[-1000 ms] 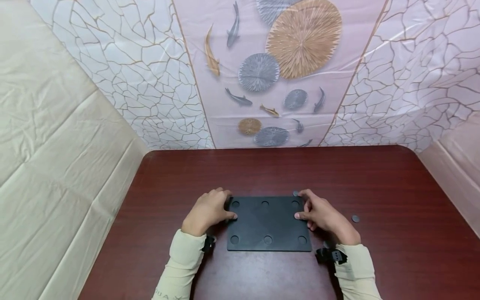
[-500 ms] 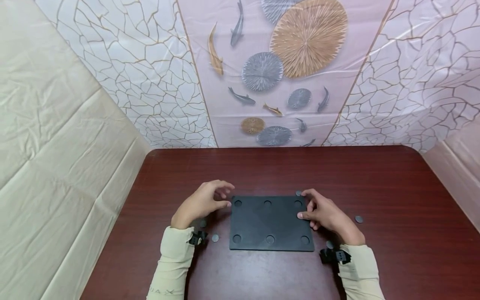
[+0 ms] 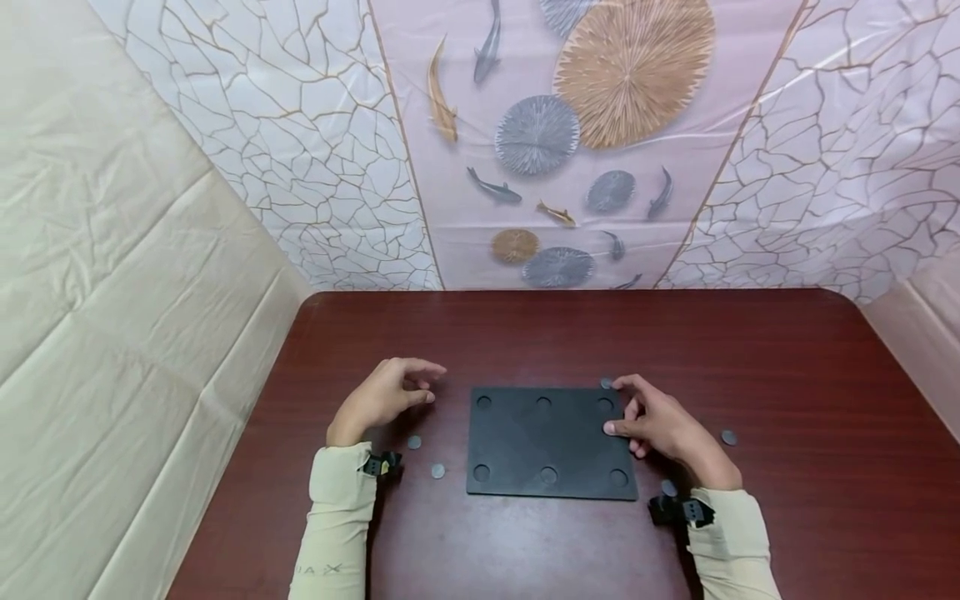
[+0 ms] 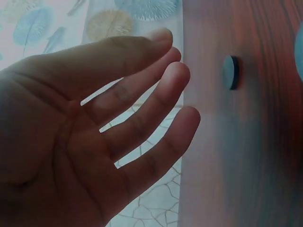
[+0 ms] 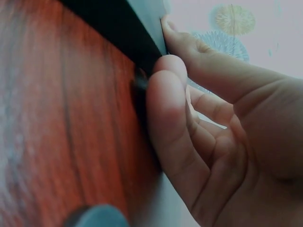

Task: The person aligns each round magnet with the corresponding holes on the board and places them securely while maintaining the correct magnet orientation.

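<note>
A flat black board [image 3: 551,437] with several round recesses lies on the table. My right hand [image 3: 660,429] holds its right edge, thumb [image 5: 208,56] on the top face and curled fingers [image 5: 168,106] against the side. The index fingertip reaches a small grey disc [image 3: 606,383] at the board's far right corner. Off the board's left side, my left hand [image 3: 382,396] hovers with nothing in it, thumb and fingers apart and loosely bent. Two grey discs, a farther disc [image 3: 414,442] and a nearer disc [image 3: 438,472], lie between the left wrist and the board.
Right of the board, one grey disc [image 3: 729,437] lies out on the dark red table [image 3: 525,333], and another disc [image 3: 669,488] sits close to the right wrist. A patterned cloth [image 3: 536,192] rises behind the table's far edge. A cream cloth [image 3: 150,350] hangs at the left.
My left hand has let go of the board's left edge and moved left, bringing two discs into sight. The right hand keeps its place at the board's right edge.
</note>
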`<state>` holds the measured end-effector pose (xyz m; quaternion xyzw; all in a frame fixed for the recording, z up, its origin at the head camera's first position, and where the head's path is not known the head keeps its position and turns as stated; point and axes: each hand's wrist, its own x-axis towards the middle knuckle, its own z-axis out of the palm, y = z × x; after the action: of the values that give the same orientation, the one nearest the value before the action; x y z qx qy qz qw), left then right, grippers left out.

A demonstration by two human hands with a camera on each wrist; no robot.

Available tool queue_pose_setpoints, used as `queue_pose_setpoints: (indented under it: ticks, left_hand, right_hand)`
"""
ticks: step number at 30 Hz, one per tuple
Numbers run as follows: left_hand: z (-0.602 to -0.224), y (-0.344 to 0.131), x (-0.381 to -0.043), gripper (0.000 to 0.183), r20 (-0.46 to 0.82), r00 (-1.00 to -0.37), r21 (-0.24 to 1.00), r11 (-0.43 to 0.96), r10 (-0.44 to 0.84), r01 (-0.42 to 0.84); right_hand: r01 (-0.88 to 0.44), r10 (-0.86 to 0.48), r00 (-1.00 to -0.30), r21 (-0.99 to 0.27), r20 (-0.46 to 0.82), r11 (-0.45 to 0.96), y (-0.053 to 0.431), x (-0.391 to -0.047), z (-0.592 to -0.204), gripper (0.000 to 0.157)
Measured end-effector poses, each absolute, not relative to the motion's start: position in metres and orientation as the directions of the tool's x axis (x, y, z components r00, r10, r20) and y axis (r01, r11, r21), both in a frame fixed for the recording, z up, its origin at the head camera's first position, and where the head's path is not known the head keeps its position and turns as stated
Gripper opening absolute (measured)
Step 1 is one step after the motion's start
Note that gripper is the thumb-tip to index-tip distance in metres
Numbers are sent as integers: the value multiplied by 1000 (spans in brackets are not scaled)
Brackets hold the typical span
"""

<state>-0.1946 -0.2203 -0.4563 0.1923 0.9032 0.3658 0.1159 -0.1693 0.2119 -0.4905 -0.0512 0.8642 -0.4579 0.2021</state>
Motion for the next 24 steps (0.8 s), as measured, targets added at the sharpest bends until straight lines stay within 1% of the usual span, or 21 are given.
queue_pose_setpoints:
  ticks: [6,10,13,18,24]
  left_hand:
    - [-459,-223,-197,37,-85,-904,686,683,419,252]
    - [-464,-224,-197,36,-131,-917,684,704,378,192]
    - [-469,-225,-196,37,-174,-914,691,707,367,152]
    - [-476,-226,-197,36,-187,-905,695,703,383,154]
    - [-478,-229,-200,34,-170,-913,684,712,370,161]
  right_hand:
    - [99,-266,-917,-817,-296,568,215,-170,-491,67]
    - [104,-270,-917,-828,-295,551,217,-169,-492,68]
    - [105,-280,-914,-836,-295,539,218,-167,-493,69]
    - [93,-298,-914,-858,-275,506,220,-165,-496,68]
    - [105,-296,-913,-862,-282,496,220,-171,-495,67]
